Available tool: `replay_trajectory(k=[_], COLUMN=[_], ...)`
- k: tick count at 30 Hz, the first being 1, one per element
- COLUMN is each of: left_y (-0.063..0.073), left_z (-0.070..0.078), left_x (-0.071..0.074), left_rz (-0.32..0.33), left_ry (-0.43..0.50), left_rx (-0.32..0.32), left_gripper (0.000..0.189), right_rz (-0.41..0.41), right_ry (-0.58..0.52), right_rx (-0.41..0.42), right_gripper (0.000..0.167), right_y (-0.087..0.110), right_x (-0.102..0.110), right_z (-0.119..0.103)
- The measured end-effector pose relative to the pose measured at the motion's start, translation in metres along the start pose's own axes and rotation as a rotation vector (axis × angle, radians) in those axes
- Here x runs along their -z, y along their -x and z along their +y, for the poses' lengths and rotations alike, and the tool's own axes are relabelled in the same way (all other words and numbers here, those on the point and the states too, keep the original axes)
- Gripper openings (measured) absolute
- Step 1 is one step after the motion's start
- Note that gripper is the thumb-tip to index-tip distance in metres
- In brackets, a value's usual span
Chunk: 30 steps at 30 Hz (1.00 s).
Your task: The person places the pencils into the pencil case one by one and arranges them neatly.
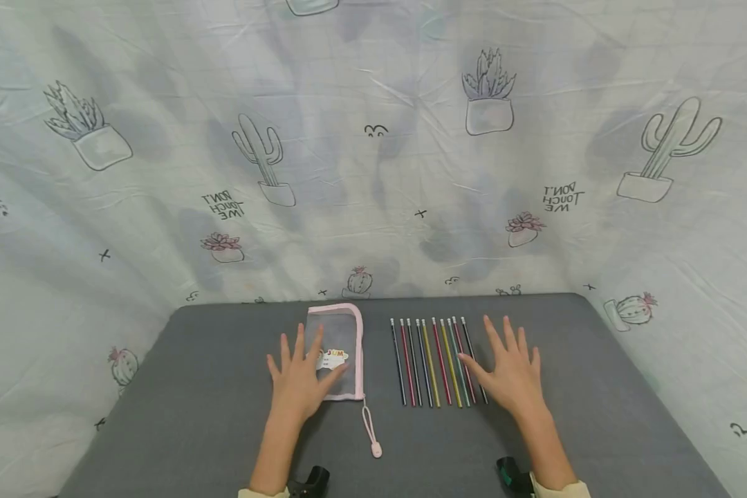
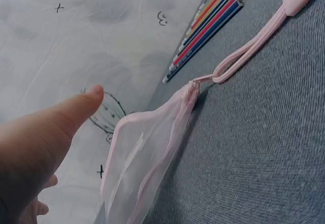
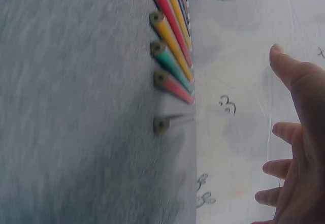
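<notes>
My left hand (image 1: pixel 299 379) is spread over a mesh zip pouch (image 1: pixel 359 360) with pink edging, a white label and a pink zipper pull (image 1: pixel 376 448). In the left wrist view the thumb (image 2: pixel 76 109) stands apart from the pouch (image 2: pixel 152 158). My right hand (image 1: pixel 512 370), fingers spread, hovers at the right end of a row of pencils (image 1: pixel 438 363). Those pencils lie side by side in dark, red, yellow and green, with white tips at the far end. In the right wrist view the right hand (image 3: pixel 304 132) holds nothing, and the pencils' blunt near ends (image 3: pixel 160 49) face the camera.
A grey cloth-covered table (image 1: pixel 193 415) carries the pouch and pencils. Behind it and at both sides hangs a pale curtain (image 1: pixel 373 173) printed with cacti. A dark wrist strap piece (image 1: pixel 311 482) shows by the left wrist, another (image 1: pixel 513 476) by the right.
</notes>
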<state>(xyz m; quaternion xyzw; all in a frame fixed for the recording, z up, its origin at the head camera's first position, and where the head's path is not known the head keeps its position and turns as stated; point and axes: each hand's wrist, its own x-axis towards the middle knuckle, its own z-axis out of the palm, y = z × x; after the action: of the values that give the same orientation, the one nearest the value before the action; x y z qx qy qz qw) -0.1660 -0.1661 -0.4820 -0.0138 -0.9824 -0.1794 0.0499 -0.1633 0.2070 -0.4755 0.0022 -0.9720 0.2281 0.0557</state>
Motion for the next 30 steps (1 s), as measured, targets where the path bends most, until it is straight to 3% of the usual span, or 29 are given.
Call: replay_trajectory(k=[17,22,30], left_y=[0.008,0.008,0.011], left_z=[0.014,0.016,0.019], left_x=[-0.016,-0.02,-0.026], left_rz=[-0.01,0.027,0.06], left_ry=[-0.058,-0.092,-0.063], left_rx=[-0.015,0.007,0.038], left_gripper=[0.081,0.081,0.078], right_rz=[0.015,0.066,0.063], right_ry=[-0.198,-0.251,-0.326], right_rx=[0.066,0.112,0.143], right_gripper=[0.095,0.088,0.083], right_y=[-0.01,-0.011,-0.016], right_x=[-0.016,-0.023,-0.035], right_z=[-0.04,-0.049,-0.063])
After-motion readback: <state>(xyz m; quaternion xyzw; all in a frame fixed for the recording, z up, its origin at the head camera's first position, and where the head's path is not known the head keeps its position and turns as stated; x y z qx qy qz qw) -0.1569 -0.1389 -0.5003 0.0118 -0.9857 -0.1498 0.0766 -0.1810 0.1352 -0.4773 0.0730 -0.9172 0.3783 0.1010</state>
